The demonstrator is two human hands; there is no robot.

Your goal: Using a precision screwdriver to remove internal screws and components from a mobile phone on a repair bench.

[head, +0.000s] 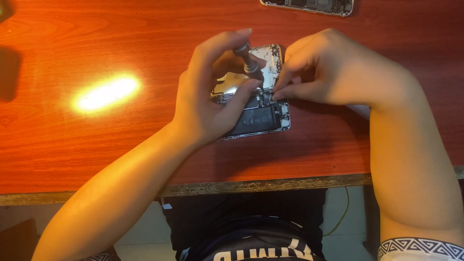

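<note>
An opened phone (270, 116) lies on the red-brown wooden table (96, 145), its black battery and inner metal parts showing. My left hand (208, 101) holds a small grey screwdriver (247, 60) upright over the phone, forefinger on its cap and thumb against its shaft. My right hand (333, 72) rests on the phone's right edge with thumb and forefinger pinched together at the frame; whether anything is between them is hidden.
Another opened phone (314, 6) lies at the table's far edge. A bright lamp reflection (106, 92) shines on the wood to the left. A dark object (9, 72) sits at the far left. The table's worn front edge (241, 186) runs above my lap.
</note>
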